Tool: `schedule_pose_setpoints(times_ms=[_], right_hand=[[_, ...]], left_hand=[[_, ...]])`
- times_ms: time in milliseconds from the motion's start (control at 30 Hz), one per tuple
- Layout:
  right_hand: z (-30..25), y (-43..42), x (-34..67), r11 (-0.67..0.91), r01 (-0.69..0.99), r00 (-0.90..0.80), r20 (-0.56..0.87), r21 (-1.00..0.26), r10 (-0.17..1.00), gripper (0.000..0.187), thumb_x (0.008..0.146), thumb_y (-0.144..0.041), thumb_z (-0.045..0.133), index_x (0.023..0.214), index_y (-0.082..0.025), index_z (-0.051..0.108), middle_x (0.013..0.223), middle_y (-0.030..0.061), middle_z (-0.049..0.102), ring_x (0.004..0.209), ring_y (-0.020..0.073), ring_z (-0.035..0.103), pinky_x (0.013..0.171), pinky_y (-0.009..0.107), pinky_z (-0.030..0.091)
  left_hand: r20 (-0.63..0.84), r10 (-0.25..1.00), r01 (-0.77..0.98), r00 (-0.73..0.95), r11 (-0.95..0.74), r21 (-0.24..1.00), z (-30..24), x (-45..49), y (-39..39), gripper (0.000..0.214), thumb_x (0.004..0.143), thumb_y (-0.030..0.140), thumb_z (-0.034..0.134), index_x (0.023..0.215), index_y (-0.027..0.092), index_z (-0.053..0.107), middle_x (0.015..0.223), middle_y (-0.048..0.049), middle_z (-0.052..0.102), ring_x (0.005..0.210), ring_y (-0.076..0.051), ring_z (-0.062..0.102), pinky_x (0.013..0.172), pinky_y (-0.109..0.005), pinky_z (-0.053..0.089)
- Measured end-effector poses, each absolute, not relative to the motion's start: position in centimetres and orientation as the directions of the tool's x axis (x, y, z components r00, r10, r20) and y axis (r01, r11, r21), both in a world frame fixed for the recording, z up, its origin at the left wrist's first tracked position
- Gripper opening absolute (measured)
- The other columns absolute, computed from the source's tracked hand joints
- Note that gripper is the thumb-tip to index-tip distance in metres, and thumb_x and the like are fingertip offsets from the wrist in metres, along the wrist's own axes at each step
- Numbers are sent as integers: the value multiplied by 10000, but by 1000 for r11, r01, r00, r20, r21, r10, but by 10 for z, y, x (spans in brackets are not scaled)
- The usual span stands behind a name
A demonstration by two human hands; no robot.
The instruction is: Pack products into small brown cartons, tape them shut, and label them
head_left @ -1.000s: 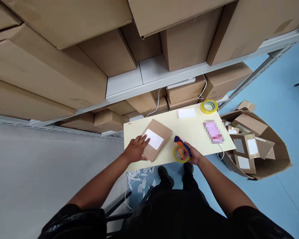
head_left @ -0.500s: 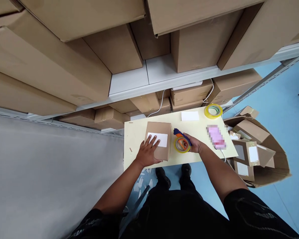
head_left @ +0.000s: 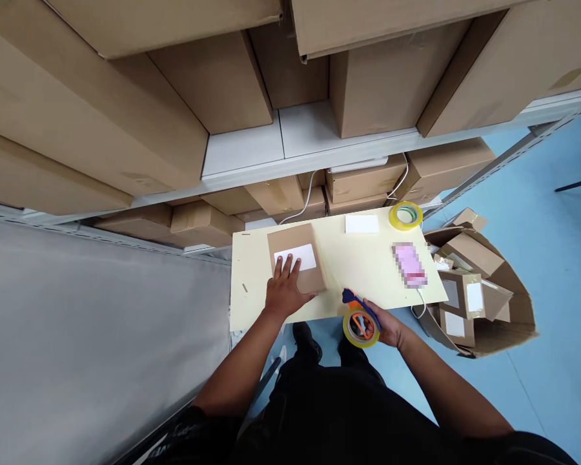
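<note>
A small cardboard box [head_left: 290,237] lies slightly turned on the pale yellow table [head_left: 363,265], a white label [head_left: 306,256] on its top. My left hand [head_left: 286,289] rests flat on the box with its fingers spread, the tips over the label's lower edge. To the right, my right hand [head_left: 385,324] is wrapped round a blue and orange tape dispenser [head_left: 350,298] loaded with a yellow-edged roll of clear tape. The dispenser hangs at the table's front edge, apart from the box.
On the table lie a white label stack [head_left: 361,224], a spare tape roll [head_left: 405,216] and a blurred pink phone [head_left: 410,264] with a cable. A large open carton [head_left: 518,303] of small boxes stands right. Shelves [head_left: 314,145] with cartons rise behind; a grey wall [head_left: 101,323] is left.
The tape dispenser has moved with my right hand toward me, from beside the box to the table's front edge. Under my left hand the box has turned a little. The view has shifted slightly.
</note>
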State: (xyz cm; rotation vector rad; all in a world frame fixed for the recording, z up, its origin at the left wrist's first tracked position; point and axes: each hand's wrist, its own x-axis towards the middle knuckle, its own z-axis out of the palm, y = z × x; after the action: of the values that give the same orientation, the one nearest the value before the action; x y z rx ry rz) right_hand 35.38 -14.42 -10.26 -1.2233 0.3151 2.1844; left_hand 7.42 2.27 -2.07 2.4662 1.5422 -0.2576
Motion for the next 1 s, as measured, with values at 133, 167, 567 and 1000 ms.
schedule_pose_setpoints(times_ms=[133, 167, 567, 1000], right_hand=[[-114, -160, 331, -778, -625, -404, -826, -64, 392, 510, 975, -619, 608, 1130, -148, 728, 1092, 146, 794, 1008, 263, 763, 1059, 434, 541], [-117, -158, 323, -768, -638, -400, -826, -61, 398, 499, 982, -614, 598, 1128, -155, 729, 1089, 138, 795, 1004, 259, 762, 1058, 433, 542], [-124, -76, 334, -740, -661, -385, -789, -126, 478, 525, 1023, -612, 492, 1188, -154, 688, 1075, 124, 799, 1007, 260, 766, 981, 437, 596], [-116, 32, 374, -916, -356, -477, -807, -184, 348, 469, 982, -566, 631, 1168, -138, 670, 970, 143, 797, 868, 270, 765, 849, 465, 641]], left_hand=[[-247, 917, 949, 312, -287, 134, -26, 99, 22, 1191, 785, 835, 639, 1700, 233, 169, 1775, -104, 73, 1617, -435, -25, 1103, -593, 456], [-238, 926, 953, 292, -261, 155, -28, 103, 21, 1187, 788, 837, 631, 1700, 238, 165, 1774, -109, 75, 1616, -440, -15, 1095, -604, 459], [-335, 842, 905, 423, -378, 194, -12, 74, -40, 1028, 873, 600, 688, 1694, 222, 198, 1740, -186, 206, 1540, -474, 297, 1205, -591, 321], [-274, 605, 655, 748, -739, 157, -20, 1, 42, 834, 929, 648, 627, 1648, 327, 351, 1755, -84, 198, 1626, -379, 71, 1272, -630, -21]])
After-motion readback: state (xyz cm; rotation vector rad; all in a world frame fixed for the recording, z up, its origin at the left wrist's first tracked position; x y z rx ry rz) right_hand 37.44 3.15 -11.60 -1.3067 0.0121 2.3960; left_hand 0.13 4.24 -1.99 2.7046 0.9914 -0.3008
